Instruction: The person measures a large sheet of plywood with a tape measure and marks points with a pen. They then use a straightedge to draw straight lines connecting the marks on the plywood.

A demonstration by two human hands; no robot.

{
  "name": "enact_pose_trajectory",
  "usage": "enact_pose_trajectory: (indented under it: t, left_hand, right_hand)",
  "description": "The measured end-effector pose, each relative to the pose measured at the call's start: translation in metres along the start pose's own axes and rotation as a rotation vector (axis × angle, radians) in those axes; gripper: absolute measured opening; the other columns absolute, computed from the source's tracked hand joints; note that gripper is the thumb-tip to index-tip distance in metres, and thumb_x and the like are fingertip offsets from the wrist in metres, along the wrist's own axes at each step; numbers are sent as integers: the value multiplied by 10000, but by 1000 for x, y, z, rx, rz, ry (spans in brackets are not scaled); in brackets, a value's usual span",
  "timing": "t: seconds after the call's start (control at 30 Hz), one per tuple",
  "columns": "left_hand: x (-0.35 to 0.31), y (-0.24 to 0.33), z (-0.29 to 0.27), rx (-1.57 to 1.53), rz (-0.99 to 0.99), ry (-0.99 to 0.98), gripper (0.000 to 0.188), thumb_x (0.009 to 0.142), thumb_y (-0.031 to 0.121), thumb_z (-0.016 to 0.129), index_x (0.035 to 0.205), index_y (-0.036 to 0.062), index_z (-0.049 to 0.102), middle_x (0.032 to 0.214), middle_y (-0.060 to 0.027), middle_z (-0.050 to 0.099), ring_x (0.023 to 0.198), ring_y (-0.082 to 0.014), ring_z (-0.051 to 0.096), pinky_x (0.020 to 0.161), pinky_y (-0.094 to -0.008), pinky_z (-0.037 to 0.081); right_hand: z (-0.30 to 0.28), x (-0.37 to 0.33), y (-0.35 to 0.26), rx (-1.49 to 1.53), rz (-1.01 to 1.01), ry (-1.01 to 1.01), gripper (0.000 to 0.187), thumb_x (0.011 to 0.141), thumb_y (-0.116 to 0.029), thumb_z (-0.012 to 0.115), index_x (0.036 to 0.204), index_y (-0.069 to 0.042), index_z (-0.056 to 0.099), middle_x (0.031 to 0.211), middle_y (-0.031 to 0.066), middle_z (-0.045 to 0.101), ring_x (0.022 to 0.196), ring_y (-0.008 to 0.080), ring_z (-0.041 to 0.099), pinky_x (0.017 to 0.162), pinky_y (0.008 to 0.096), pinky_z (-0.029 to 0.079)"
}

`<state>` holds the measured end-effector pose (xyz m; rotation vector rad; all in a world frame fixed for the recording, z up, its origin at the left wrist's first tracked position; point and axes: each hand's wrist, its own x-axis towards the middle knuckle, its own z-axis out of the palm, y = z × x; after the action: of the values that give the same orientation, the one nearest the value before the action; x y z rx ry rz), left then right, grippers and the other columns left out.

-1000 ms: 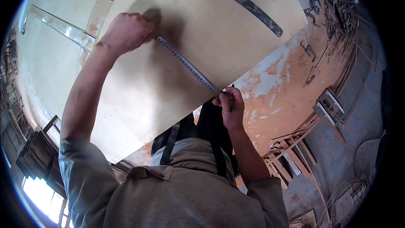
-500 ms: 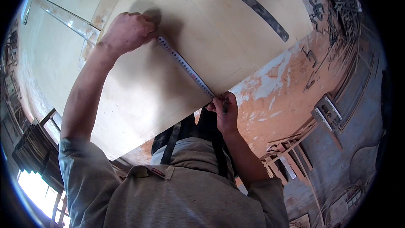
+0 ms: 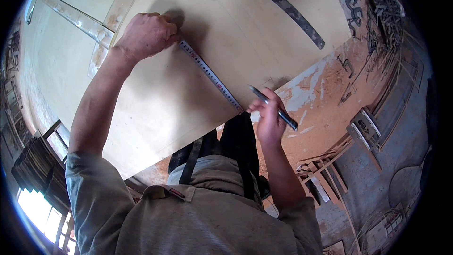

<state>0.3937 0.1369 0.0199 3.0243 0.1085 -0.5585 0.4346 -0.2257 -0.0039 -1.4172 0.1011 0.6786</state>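
Observation:
My left hand (image 3: 150, 35) is closed at the far end of a white tape measure (image 3: 207, 72); any case is hidden under the fingers. The blade lies straight across a pale flat panel (image 3: 146, 99) and ends at the near edge. Just right of that end, my right hand (image 3: 270, 125) grips a dark pen (image 3: 258, 93). The pen slants between the fingers, one tip over the panel. Faint lines run along the panel's surface.
A long dark curved strip (image 3: 283, 7) lies on the panel's far right. Left of my left hand is a T-shaped transparent piece (image 3: 78, 21). Metal clamps (image 3: 353, 7) and a heap of metal parts sit far right. Wood offcuts (image 3: 325, 184) lie lower right.
My right hand has left the tape's near end and moved slightly right and up. The pen has swung into a slanted position in the fingers. My left hand has barely shifted.

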Motion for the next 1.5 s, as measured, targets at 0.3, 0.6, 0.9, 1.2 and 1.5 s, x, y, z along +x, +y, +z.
enact_pose_trajectory:
  t: [0.3, 0.6, 0.9, 1.2, 1.5]
  left_hand:
    - [-1, 1, -2, -26, -10, 2, 216, 889, 310, 705, 778, 126, 709, 867, -35, 683, 836, -242, 689, 741, -392, 572]
    - [0, 0, 0, -37, -20, 2, 185, 884, 317, 707, 823, 143, 731, 861, -41, 689, 862, -242, 692, 757, -393, 571]
    - [-1, -1, 1, -65, -32, 8, 193, 883, 322, 707, 812, 144, 727, 845, -43, 687, 849, -244, 692, 755, -389, 571]
    - [-1, -3, 6, -63, 2, 38, 251, 884, 324, 697, 756, 111, 664, 829, -51, 660, 817, -255, 677, 729, -411, 562]
    - [-2, -3, 6, -48, 2, 35, 264, 891, 326, 697, 760, 103, 645, 843, -43, 648, 806, -255, 672, 728, -418, 559]
  right_hand:
    - [68, 46, 9, -355, 151, -159, 255, 936, -193, 703, 1068, 24, 680, 859, 73, 701, 772, 121, 660, 693, 283, 526]
    - [72, 49, 9, -573, 46, -179, 234, 910, -195, 731, 1031, 5, 711, 965, 135, 700, 844, 209, 699, 745, 336, 553]
    - [75, 49, 6, -622, 68, -179, 254, 904, -199, 740, 1040, 14, 709, 997, 155, 679, 882, 239, 696, 772, 348, 553]
    - [73, 50, 15, -580, 68, -174, 240, 898, -180, 747, 1033, 14, 711, 1002, 158, 671, 889, 244, 692, 773, 348, 552]
    - [72, 51, 18, -575, 2, -174, 227, 883, -157, 761, 1013, 23, 714, 982, 157, 672, 870, 240, 690, 756, 345, 553]
